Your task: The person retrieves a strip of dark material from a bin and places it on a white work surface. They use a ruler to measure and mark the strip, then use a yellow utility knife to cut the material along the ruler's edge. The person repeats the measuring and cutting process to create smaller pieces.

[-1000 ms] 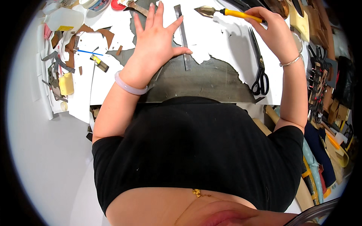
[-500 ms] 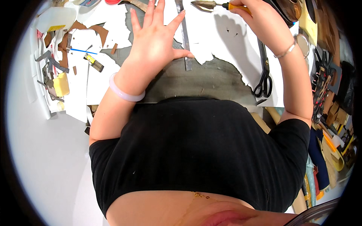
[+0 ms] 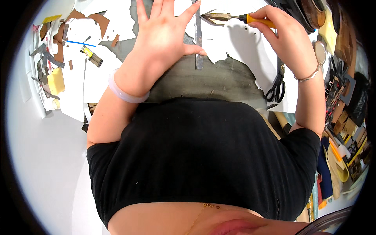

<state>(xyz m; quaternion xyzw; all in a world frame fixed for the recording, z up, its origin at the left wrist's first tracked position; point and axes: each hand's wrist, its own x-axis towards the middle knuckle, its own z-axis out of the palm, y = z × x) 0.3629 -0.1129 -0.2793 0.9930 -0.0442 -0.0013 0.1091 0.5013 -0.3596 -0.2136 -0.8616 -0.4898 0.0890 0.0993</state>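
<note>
My left hand [image 3: 162,41] is spread flat with its fingers apart. Its thumb and index fingertips rest on a narrow metal strip like a ruler [image 3: 198,37], which lies roughly upright in the picture. My right hand [image 3: 284,37] grips the yellow and black handle of a tool with a pointed, trowel-shaped metal head [image 3: 217,16]. The point faces left, right beside the strip's edge; whether it touches cannot be told. Underneath are a dark grey sheet [image 3: 231,80] and a ragged-edged white sheet [image 3: 216,53]. The far fingertips of my left hand are cut off by the frame.
Black scissors [image 3: 277,89] lie at the right, below my right wrist. On the left are a lighter [image 3: 92,56], a thin blue stick [image 3: 80,43], brown scraps [image 3: 100,24] and a yellow sponge-like block [image 3: 55,81]. Various tools [image 3: 340,88] crowd the right edge.
My right hand has come down and toward me with the tool, whose point is now closer to the metal strip. My left hand stays spread on the strip; the whole view has shifted slightly.
</note>
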